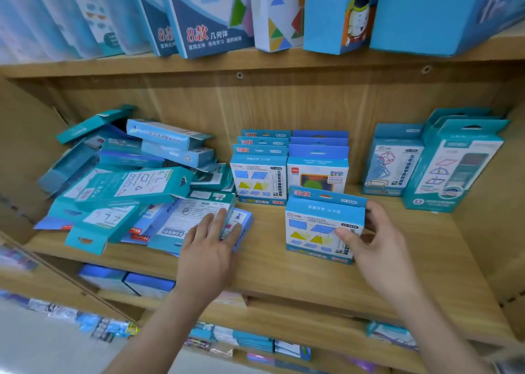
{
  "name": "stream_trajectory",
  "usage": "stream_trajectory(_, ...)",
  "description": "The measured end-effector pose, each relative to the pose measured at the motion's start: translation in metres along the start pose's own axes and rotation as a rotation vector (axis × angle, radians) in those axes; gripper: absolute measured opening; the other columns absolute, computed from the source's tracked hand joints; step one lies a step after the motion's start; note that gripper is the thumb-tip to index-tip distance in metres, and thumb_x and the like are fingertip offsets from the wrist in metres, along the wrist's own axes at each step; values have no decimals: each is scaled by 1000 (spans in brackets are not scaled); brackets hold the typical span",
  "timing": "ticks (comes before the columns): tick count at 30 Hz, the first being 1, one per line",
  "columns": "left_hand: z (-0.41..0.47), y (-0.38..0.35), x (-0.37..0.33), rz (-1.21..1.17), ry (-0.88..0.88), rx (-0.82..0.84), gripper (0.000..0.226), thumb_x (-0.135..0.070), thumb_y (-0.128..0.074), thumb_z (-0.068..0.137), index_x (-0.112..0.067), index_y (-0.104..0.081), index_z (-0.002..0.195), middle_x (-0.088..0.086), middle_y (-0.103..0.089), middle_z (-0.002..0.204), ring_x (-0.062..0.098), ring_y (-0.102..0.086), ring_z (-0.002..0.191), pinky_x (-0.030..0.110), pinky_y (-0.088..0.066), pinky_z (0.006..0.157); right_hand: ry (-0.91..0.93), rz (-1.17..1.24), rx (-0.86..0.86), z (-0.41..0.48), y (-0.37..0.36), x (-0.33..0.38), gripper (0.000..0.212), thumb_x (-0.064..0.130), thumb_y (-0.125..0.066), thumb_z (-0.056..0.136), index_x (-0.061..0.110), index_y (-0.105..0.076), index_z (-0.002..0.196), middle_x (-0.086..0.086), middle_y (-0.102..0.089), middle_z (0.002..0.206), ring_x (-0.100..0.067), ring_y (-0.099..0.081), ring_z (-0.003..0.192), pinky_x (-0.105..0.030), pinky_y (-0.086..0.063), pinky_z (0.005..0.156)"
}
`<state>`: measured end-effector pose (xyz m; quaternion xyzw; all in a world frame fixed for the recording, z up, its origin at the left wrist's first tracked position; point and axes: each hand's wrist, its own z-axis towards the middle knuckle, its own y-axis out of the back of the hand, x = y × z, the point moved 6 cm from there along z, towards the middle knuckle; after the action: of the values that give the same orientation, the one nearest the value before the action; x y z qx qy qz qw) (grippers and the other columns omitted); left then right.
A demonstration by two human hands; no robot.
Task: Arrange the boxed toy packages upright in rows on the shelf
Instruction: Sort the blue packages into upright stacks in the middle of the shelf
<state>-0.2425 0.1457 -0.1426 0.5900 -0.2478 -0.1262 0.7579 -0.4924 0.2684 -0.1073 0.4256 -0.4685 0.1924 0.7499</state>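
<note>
A jumbled pile of teal and blue toy boxes [127, 183] lies flat on the left of the wooden shelf [270, 274]. My left hand [210, 246] rests with straight fingers on a flat box [193, 217] at the pile's right edge. My right hand [375, 240] grips a blue box [321, 226] by its right side; it stands upright near the shelf's front. Behind it stand two short rows of upright boxes, one blue and yellow [260, 175], one blue [318, 166]. Taller teal boxes [451, 163] stand upright at the right.
Large boxes [216, 16] line the upper shelf. Lower shelves hold more packages [127, 280]. The shelf's side walls close it in left and right. Bare wood shows between the middle rows and the right boxes.
</note>
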Motion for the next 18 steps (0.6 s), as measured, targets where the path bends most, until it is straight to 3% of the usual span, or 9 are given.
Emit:
stream_trajectory(3, -6, 4, 1, -36, -10, -3, 43, -32, -60, 68, -25, -70, 110, 13, -56, 132, 36, -57, 114, 46, -49, 86, 20, -32, 4, 13, -11, 5, 45, 22, -73, 81, 28, -51, 120, 15, -67, 97, -3, -63, 82, -28, -53, 73)
stream_trajectory(8, -24, 9, -8, -90, -54, 37, 51, -31, -76, 63, -27, -67, 113, 11, -54, 136, 35, -55, 117, 48, -49, 87, 67, -103, 1, 45, -39, 17, 48, 27, -72, 82, 21, -49, 124, 6, -68, 111, -14, -64, 98, -36, -54, 80)
stream_trajectory(18, -49, 15, -22, -224, -212, 34, 68, -30, -73, 53, -30, -60, 120, 6, -48, 142, 31, -51, 124, 46, -45, 94, 139, -227, -12, 77, -86, 39, 49, 32, -71, 82, 14, -52, 123, -4, -58, 116, -21, -52, 110, -30, -41, 86)
